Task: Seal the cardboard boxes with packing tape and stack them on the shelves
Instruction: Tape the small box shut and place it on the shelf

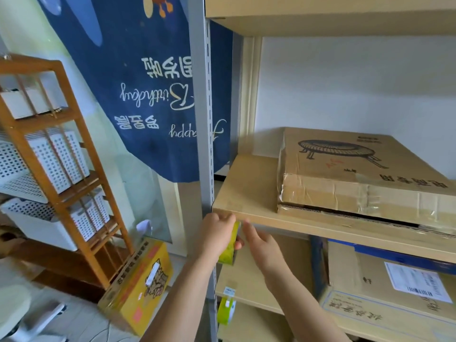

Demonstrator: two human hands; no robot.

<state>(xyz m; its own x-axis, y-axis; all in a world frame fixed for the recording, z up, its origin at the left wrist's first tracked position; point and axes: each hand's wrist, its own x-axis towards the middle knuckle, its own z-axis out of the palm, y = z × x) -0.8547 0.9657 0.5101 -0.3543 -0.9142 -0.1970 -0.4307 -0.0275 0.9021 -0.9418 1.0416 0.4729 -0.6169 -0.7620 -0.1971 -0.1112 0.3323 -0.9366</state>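
holding: left hand (218,234) curls round a yellow-green tape roll (230,245) just under the front lip of the middle shelf (249,193); only an edge of the roll shows past the fingers
right hand: right hand (262,245) is relaxed, fingers extended toward the roll, gripping nothing; whether a fingertip touches the roll i cannot tell
tape handling: roll looks light and stiff, its film probably slick and sticky at the free end; best held round the rim as the left hand does, with the other hand picking the loose end
flat box: flat box (357,174) lies on the middle shelf, well to the right of the hands, tape glossy and wrinkled over its front edge; broad and thin, so likely light but floppy, better carried by two opposite edges
lower box: lower box (385,297) with a white label sits on the shelf below, against a blue panel; probably heavier, better lifted from underneath
second roll: second roll (226,309) rests low down by the grey post (204,119)
surface: pale smooth boards, so boxes should slide easily
room: blue banner (148,82) hangs left of the post, wooden rack (61,156) holds white baskets, yellow carton (140,287) leans on the floor
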